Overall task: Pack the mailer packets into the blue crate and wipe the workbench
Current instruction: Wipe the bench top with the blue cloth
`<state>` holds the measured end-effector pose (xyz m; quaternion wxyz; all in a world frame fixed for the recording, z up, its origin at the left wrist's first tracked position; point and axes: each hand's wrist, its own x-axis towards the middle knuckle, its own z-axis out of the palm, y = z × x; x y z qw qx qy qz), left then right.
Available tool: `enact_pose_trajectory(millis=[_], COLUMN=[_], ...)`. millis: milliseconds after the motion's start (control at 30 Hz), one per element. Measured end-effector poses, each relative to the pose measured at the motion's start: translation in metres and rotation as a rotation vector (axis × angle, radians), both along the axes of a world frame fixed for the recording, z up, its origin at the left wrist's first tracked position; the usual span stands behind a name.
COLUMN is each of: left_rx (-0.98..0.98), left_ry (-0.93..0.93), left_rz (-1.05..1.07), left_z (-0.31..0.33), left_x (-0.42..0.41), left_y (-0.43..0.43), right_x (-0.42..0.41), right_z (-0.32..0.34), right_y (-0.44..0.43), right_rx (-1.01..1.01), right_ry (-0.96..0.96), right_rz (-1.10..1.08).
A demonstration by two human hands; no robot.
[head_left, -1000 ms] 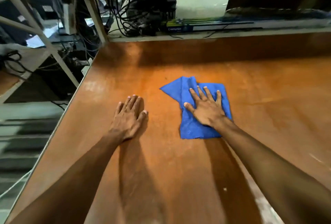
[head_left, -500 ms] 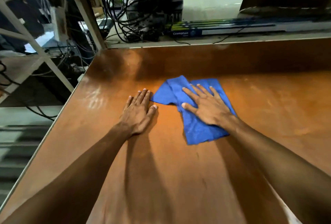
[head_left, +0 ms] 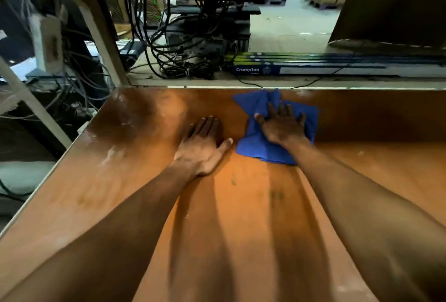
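A crumpled blue cloth (head_left: pixel 255 149) lies on the brown workbench (head_left: pixel 120 181), close to its far edge. My right hand (head_left: pixel 282 125) presses flat on the cloth with fingers spread. My left hand (head_left: pixel 202 144) rests flat on the bare wood just left of the cloth, fingers straight, thumb almost touching the cloth's edge. No mailer packets or blue crate are in view.
Beyond the bench's far edge sit a tangle of black cables (head_left: pixel 183 60), computer equipment (head_left: pixel 212 36) and long Crompton boxes (head_left: pixel 337 67). A slanted metal frame post (head_left: pixel 103 36) rises at the back left corner. The left bench edge (head_left: pixel 48 176) drops to the floor.
My right hand has pushed the cloth away from me, up to the far edge of the bench. My left hand slid forward alongside it, staying flat on the wood.
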<state>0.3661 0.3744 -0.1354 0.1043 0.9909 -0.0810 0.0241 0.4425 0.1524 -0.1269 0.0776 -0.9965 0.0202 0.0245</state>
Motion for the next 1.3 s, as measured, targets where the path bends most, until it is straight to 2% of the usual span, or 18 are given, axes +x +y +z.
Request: enact_pose_trajectory(millis=[100,200,267,400,467,600,667,733,800,867,900,967,1067,1133,1200,1300], left_rx=[-0.021,-0.043,-0.035,-0.011,-0.016,-0.017,-0.016,-0.021,-0.014,-0.002,-0.002,-0.005,0.048,0.109,0.138,0.095], left_ry=[-0.014,-0.059,-0.077,-0.070,-0.060,-0.038,-0.043,-0.039,-0.028,-0.011,-0.005,-0.008,-0.077,-0.085,-0.054,-0.012], left_rz=[-0.010,-0.008,-0.004,0.003,0.011,0.007,0.004,0.007,0.018,0.022,0.025,0.014,-0.038,-0.060,-0.101,-0.174], left_z=[0.000,-0.003,-0.004,-0.002,0.000,0.001,0.001,0.001,0.000,0.001,0.001,0.003,0.006,0.009,0.012,0.013], left_x=[0.018,0.020,0.019,0.019,0.019,0.017,0.017,0.018,0.018,0.019,0.020,0.018,0.008,-0.007,-0.031,-0.076], left_y=[-0.004,-0.002,-0.001,-0.004,-0.006,-0.006,-0.006,-0.006,-0.006,-0.006,-0.006,-0.006,-0.009,-0.017,-0.035,-0.069], right_x=[0.024,0.052,0.068,0.087,0.087,0.063,0.049,0.042,0.036,0.024,0.016,-0.016,-0.093,-0.134,-0.137,-0.120], right_z=[-0.003,0.000,0.001,-0.001,-0.002,-0.001,-0.001,-0.002,-0.001,0.001,0.000,0.001,0.002,0.002,0.003,0.007], right_y=[0.031,0.014,-0.013,-0.083,-0.089,-0.044,-0.056,-0.100,-0.152,-0.179,-0.178,-0.157,-0.111,-0.107,-0.139,-0.216], right_rx=[0.010,0.014,0.009,0.023,0.004,-0.041,-0.027,0.007,0.012,-0.024,-0.033,-0.061,-0.109,-0.097,-0.111,-0.106], right_ry=[-0.045,-0.042,-0.044,-0.135,-0.118,-0.070,-0.077,-0.116,-0.151,-0.111,-0.085,-0.050,-0.078,-0.067,-0.066,-0.037], right_rz=[0.259,0.293,0.226,-0.149,-0.230,0.180,0.262,0.144,-0.078,-0.257,-0.273,-0.164,0.180,0.319,0.245,-0.185])
